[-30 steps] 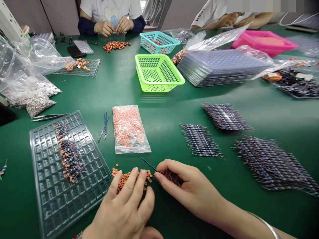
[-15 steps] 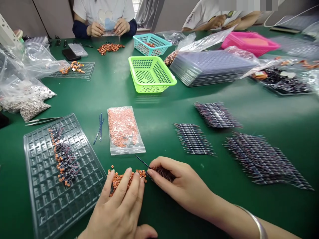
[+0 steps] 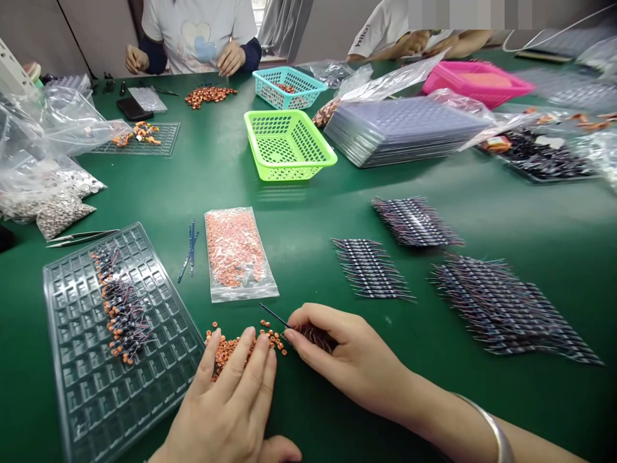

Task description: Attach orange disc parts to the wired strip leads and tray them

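Observation:
My left hand (image 3: 231,399) lies flat, fingers stretched out, on a small heap of orange rings (image 3: 226,346) on the green table. My right hand (image 3: 344,357) is closed around a bunch of thin dark wired parts (image 3: 315,335), and one thin wire (image 3: 274,315) sticks out from its fingertips toward the heap. To the left lies a clear plastic tray (image 3: 144,366) holding a row of finished parts with orange rings (image 3: 120,302). Behind the heap rests a clear bag of orange rings (image 3: 234,252).
Several fans of dark wired parts (image 3: 506,308) lie at right. Green basket (image 3: 286,143), teal basket (image 3: 288,87), pink basket (image 3: 477,80) and a stack of trays (image 3: 409,128) stand farther back. Tweezers (image 3: 80,236) and bags lie at left. Two other people sit opposite.
My left hand has slid a little toward me over the rings, spreading a few loose. The person opposite has moved their hands apart. The view shifted slightly.

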The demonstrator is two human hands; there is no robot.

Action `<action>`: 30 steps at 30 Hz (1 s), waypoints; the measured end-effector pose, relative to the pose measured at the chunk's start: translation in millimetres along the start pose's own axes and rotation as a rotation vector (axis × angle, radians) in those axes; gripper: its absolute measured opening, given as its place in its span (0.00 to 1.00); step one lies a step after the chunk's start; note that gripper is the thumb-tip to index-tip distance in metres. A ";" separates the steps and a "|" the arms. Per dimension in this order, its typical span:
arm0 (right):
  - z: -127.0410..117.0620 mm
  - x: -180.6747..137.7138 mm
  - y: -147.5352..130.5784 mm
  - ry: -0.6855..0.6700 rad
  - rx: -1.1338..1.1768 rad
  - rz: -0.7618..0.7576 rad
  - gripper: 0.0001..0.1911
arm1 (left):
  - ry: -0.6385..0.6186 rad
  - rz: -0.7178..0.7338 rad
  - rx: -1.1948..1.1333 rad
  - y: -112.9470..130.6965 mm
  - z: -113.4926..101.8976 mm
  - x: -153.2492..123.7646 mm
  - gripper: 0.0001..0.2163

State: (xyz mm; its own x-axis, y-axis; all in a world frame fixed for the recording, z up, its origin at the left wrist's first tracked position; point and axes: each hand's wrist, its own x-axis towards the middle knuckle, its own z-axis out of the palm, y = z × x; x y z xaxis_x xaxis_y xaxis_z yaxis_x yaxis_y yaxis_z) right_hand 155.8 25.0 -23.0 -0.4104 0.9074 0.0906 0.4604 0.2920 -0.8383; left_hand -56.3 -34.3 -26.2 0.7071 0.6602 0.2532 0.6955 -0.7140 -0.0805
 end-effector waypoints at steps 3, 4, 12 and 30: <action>-1.4 -0.6 -1.4 -0.031 -0.008 0.005 0.10 | 0.032 -0.001 -0.007 -0.1 1.0 -0.4 0.27; -1.8 -0.8 -2.1 -0.040 -0.009 0.005 0.10 | 0.045 0.000 -0.007 0.0 1.8 -0.9 0.27; -1.8 -2.9 -5.1 -0.076 0.007 -0.035 0.10 | 0.068 0.029 0.006 1.0 2.2 -0.9 0.25; -0.5 -3.2 -3.2 -0.027 -0.023 -0.022 0.10 | -0.031 -0.046 0.040 -0.3 -6.1 8.8 0.32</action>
State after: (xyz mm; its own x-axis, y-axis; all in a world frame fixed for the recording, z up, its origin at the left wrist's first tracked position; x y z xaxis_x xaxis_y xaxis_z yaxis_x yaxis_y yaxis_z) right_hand 156.0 21.3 -20.3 -0.4420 0.8921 0.0941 0.4684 0.3190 -0.8239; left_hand -51.1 -29.7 -18.1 0.6772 0.6996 0.2277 0.7316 -0.6732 -0.1075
